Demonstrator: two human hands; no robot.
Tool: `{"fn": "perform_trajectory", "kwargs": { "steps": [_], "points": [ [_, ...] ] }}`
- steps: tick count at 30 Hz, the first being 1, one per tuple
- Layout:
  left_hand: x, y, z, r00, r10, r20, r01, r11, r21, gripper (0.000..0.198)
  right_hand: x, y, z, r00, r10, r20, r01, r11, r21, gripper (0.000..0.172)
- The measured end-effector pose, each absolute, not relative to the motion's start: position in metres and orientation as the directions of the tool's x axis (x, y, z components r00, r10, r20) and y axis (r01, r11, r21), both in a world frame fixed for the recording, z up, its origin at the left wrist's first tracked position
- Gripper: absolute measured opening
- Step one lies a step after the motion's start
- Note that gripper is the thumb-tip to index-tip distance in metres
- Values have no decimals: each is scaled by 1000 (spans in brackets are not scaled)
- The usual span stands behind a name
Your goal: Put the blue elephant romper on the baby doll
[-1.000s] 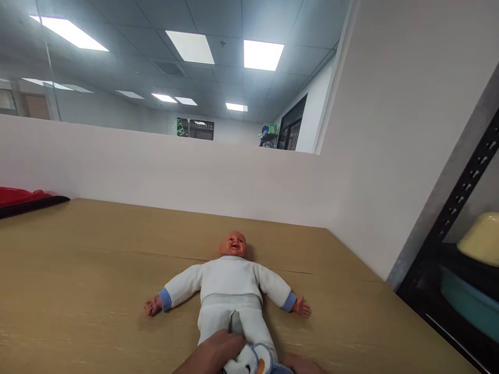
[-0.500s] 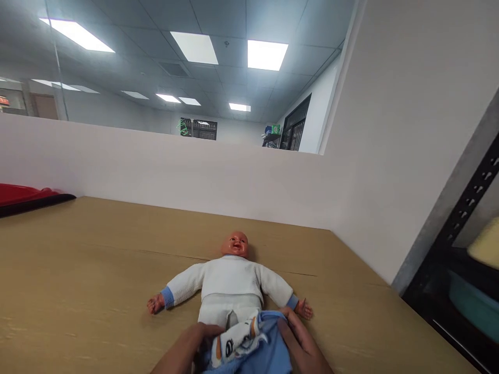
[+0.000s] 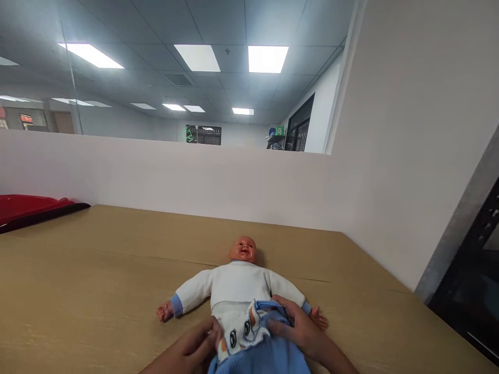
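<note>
Bottom centre of the frame: a left hand (image 3: 191, 345) and right hand (image 3: 300, 327), each grip clenched on the waistband of blue trousers (image 3: 257, 350) lying over the legs of a doll (image 3: 241, 283), face-up on the desk (image 3: 97, 280). The cloth looks light and floppy, probably best held at its top edge.

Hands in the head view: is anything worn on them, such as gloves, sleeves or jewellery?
The left hand and the right hand are both bare: no gloves, and no rings on the fingers that show. The forearms coming in from the bottom edge carry no sleeve, watch or bracelet.
</note>
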State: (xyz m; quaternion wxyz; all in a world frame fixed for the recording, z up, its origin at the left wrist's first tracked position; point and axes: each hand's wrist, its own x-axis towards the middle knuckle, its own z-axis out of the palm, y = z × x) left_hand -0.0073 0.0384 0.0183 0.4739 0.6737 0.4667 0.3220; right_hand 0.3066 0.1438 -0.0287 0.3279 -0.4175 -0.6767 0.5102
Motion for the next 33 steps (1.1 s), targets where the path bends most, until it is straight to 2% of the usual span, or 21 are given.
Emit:
{"fn": "perform_trajectory", "kwargs": {
  "steps": [3, 5, 7, 9, 12, 14, 16, 19, 22, 25, 30, 33],
  "points": [
    [-4, 49, 18, 463, 884, -71, 271, -64, 961, 65, 296, 143, -41, -379, 915, 141, 131, 204, -970, 62],
    [-7, 65, 24, 579, 804, -134, 265, -31, 964, 67, 286, 142, -47, -320, 925, 204, 116, 252, -961, 54],
    [-11, 87, 33, 706, 670, -231, 295, 18, 955, 71, 278, 141, -50, -297, 929, 221, 120, 266, -956, 53],
    [-11, 111, 44, 785, 535, -313, 372, -4, 928, 74, 273, 141, -53, -295, 932, 209, 114, 252, -961, 58],
    [-5, 139, 54, 835, 387, -392, 456, -87, 886, 72, 274, 144, -59, -271, 941, 202, 110, 239, -965, 65],
    [-2, 150, 53, 832, 352, -430, 482, -71, 873, 70, 277, 147, -64, -275, 942, 194, 112, 231, -966, 66],
    [-3, 156, 47, 816, 385, -431, 472, -12, 882, 70, 279, 151, -70, -284, 942, 179, 110, 218, -970, 63],
    [-15, 157, 36, 772, 553, -312, 346, 45, 937, 65, 279, 155, -76, -210, 956, 208, 98, 232, -968, 52],
    [-29, 148, 31, 663, 738, -123, 197, -13, 980, 49, 278, 154, -78, -86, 962, 258, 103, 266, -958, 48],
    [-34, 140, 27, 486, 873, 43, 89, -99, 991, 44, 279, 154, -79, -14, 952, 305, 225, 301, -927, 52],
    [-16, 142, 5, 367, 913, 181, -16, -188, 982, 50, 290, 165, -81, 28, 937, 348, 387, 311, -868, 56],
    [-8, 147, -9, 280, 944, 176, 77, -205, 976, 53, 292, 174, -75, 46, 964, 261, 382, 224, -897, 63]
  ]
}}
